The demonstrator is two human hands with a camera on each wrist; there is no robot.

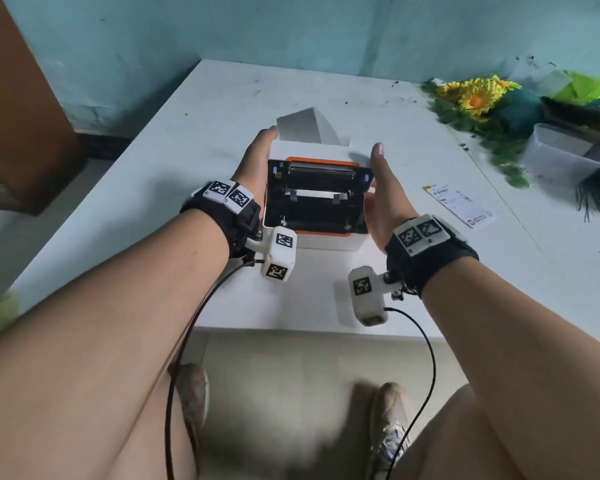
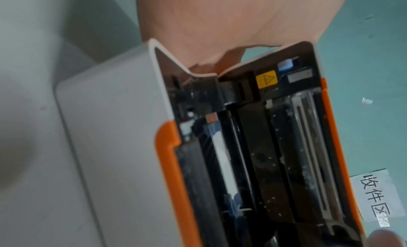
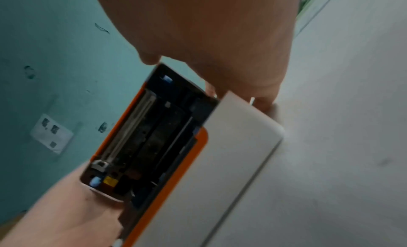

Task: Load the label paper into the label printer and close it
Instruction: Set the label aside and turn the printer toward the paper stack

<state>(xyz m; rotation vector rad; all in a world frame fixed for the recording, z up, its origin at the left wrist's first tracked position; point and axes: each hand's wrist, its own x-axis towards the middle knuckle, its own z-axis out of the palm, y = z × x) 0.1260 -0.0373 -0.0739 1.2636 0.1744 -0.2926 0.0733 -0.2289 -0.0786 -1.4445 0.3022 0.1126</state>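
- Head view is showing a pale white table (image 1: 222, 109) carrying a white label printer with orange trim (image 1: 326, 242) near its front edge.
- Its lid (image 1: 321, 168) is standing raised.
- White fan-folded label paper (image 1: 307, 128) is lying just behind the printer.
- Left hand (image 1: 255, 157) is lying flat along the printer's left side.
- Right hand (image 1: 383, 195) is reaching along the right side, fingers straight; contact is probably there, though blurred.

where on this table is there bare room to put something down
Bare table lies left of the label printer, out to the left edge, and in front of it to the near edge. A strip runs between the right hand and the printed label. The far right is crowded with artificial flowers and a clear tub.
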